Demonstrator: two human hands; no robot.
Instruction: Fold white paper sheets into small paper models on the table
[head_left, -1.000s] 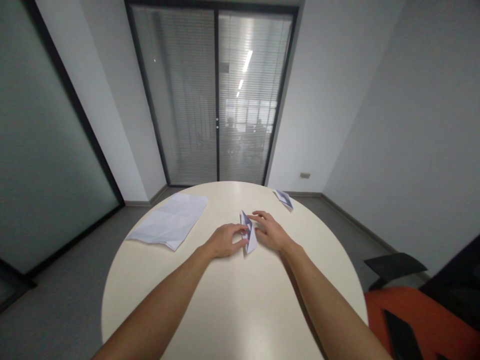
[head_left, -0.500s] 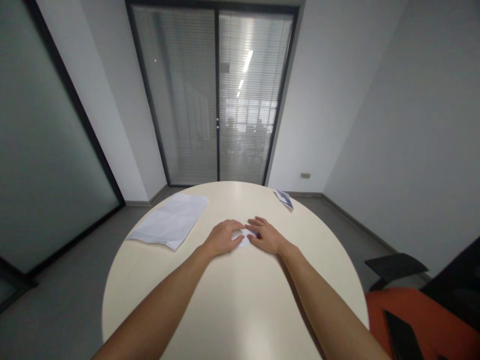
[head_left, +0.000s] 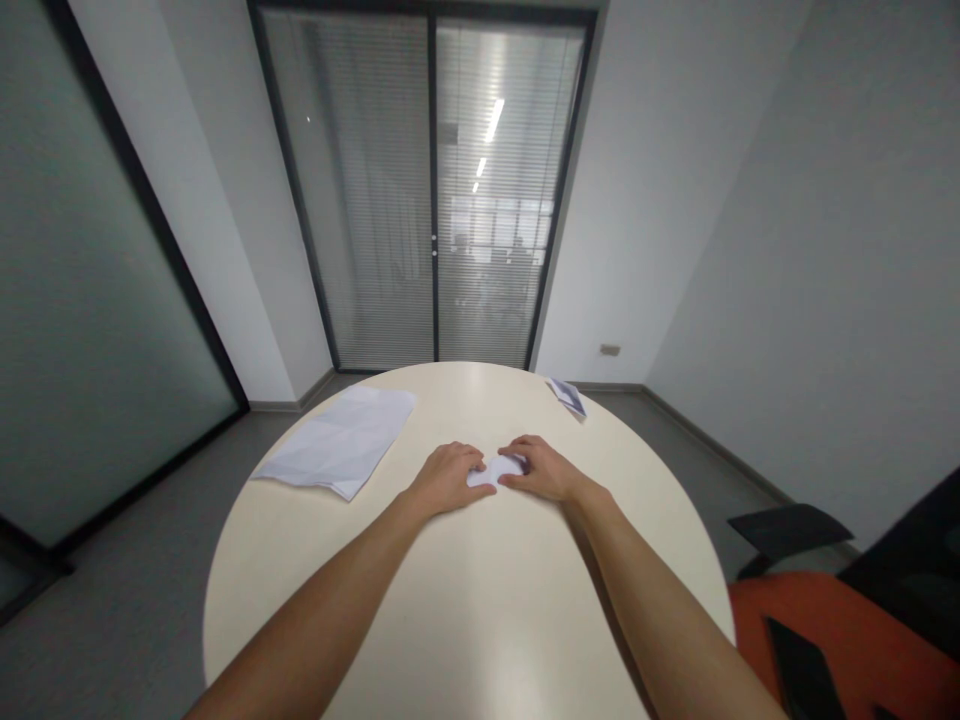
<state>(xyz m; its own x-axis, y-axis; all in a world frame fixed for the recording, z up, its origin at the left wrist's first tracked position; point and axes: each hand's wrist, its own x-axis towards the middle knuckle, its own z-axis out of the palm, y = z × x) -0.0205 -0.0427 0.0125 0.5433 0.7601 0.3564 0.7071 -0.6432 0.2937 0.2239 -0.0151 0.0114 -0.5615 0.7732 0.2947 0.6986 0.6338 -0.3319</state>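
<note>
A small piece of white paper [head_left: 496, 469], apparently folded, lies low over the tabletop between my hands. My left hand [head_left: 448, 478] grips its left end, with the thumb along the near edge and the fingers curled over the far side. On the other end, my right hand [head_left: 550, 470] has thumb and fingers closed around the paper. Both palms hide part of it, so its full shape cannot be made out.
The round cream table [head_left: 457, 620] carries a large creased white sheet [head_left: 341, 440] at the left and a folded paper piece [head_left: 568, 396] at the far right edge. An orange chair [head_left: 847, 640] with black armrests stands at the right. Glass doors [head_left: 435, 200] rise beyond.
My right hand has shifted slightly right and the gap between the hands has widened, showing more of the small paper. The large sheet and the far folded piece stay put.
</note>
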